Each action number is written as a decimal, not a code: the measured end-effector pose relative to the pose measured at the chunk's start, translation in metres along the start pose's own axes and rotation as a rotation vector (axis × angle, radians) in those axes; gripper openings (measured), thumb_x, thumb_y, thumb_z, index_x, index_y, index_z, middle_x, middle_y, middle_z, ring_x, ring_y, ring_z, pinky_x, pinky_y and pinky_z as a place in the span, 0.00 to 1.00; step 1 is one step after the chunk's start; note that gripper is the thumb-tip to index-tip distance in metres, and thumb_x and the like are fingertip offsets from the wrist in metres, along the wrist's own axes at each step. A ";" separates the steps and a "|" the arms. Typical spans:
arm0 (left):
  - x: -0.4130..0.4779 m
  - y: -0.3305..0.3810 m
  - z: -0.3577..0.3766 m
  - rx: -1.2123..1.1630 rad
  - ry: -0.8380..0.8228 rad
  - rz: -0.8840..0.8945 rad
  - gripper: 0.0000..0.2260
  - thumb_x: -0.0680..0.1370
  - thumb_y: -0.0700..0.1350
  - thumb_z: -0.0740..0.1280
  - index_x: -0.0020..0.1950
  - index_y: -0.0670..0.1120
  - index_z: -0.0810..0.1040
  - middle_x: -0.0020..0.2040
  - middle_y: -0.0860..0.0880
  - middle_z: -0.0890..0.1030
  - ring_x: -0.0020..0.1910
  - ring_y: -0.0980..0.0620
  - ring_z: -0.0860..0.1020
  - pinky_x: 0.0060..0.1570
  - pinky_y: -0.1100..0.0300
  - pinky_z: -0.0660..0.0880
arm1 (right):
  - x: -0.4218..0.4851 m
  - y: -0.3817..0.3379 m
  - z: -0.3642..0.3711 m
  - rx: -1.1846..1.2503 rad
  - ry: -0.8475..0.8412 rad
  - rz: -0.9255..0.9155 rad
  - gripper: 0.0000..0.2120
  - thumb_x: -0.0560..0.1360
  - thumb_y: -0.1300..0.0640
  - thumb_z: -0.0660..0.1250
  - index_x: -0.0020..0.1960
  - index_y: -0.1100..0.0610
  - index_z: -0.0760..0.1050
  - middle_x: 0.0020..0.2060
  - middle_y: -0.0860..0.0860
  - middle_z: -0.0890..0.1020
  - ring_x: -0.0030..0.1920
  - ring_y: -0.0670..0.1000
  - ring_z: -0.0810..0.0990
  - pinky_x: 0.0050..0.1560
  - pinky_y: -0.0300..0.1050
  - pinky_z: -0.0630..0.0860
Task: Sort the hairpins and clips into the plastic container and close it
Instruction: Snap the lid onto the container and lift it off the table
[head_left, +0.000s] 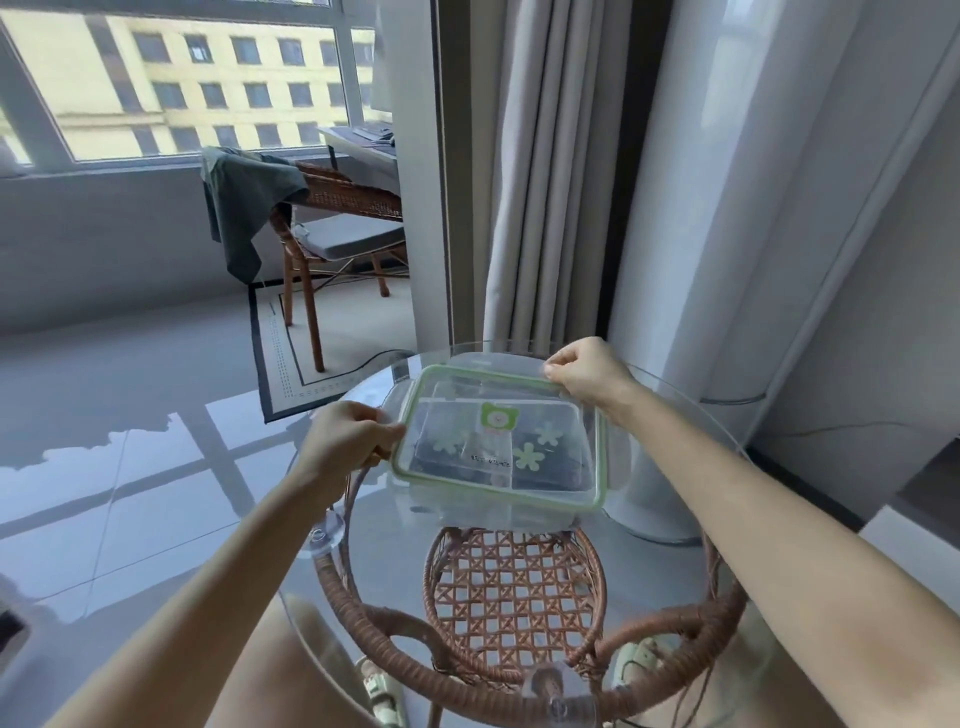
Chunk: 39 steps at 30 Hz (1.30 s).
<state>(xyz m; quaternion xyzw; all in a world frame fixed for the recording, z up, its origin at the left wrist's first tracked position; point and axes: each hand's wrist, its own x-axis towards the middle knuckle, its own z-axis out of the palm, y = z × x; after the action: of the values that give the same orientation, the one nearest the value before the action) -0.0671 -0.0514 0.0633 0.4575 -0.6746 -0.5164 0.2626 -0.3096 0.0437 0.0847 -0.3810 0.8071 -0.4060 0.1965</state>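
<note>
**Both hands gripping the lid: closing step in progress**

Head view: left hand (345, 441) is curling its fingers round the left edge of the lid (545, 415), thumb on top, pinching the rim. Right hand (584, 371) is gripping the far right corner of the same lid, fingers curled over the edge. Neither hand is lying flat or spread.

The lid is clear, with a green seal and a bear sticker (498, 417). It is sitting over the plastic container (493, 512). The container is resting on the glass table (660, 551), toward the far side, above the wicker base (514, 582). The lid is looking slightly skewed against the box below, so I am judging it as laid on but not fully seated.

Dark shapes (447, 460) are showing through the lid in the compartments. They are probably the hairpins and clips, but too blurred to tell.

Step call: sorting is looking finished and the person is working on the close.

Next move, as a judgement:
- Squaring the lid to the box comes first.
- Pressing down evenly along the rim follows, so the green seal is seating all round.
- Folding the side flaps down to latch comes last. Whether any flap is latched already I cannot tell.

The box is likely sliding easily on smooth glass, so one hand should be steadying it while the other is pressing.

A rattan chair (332, 223) and curtain (540, 182) are sitting in the background, unrelated.
</note>
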 end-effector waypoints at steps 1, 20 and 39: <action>0.002 -0.002 -0.002 -0.011 -0.003 -0.024 0.04 0.69 0.35 0.71 0.35 0.36 0.79 0.29 0.42 0.74 0.27 0.51 0.70 0.31 0.62 0.68 | 0.003 -0.001 0.005 -0.077 0.029 -0.007 0.07 0.73 0.59 0.67 0.40 0.62 0.81 0.36 0.54 0.80 0.37 0.51 0.77 0.38 0.42 0.71; 0.008 -0.017 -0.007 -0.126 -0.075 -0.139 0.05 0.72 0.35 0.69 0.35 0.39 0.77 0.30 0.45 0.75 0.25 0.54 0.73 0.25 0.68 0.74 | 0.016 0.011 0.033 -0.220 0.022 -0.103 0.09 0.75 0.59 0.65 0.47 0.63 0.82 0.46 0.54 0.84 0.50 0.54 0.80 0.51 0.45 0.74; 0.008 -0.016 -0.003 -0.203 -0.123 -0.204 0.06 0.73 0.35 0.67 0.36 0.39 0.75 0.28 0.46 0.72 0.21 0.56 0.69 0.20 0.69 0.69 | -0.041 0.054 0.003 0.144 0.025 0.080 0.15 0.73 0.55 0.69 0.58 0.57 0.75 0.51 0.51 0.79 0.52 0.51 0.78 0.42 0.44 0.74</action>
<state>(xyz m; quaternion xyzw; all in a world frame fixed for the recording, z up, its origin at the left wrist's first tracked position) -0.0626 -0.0606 0.0485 0.4623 -0.5838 -0.6330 0.2117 -0.3065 0.0948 0.0399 -0.3283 0.7929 -0.4594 0.2293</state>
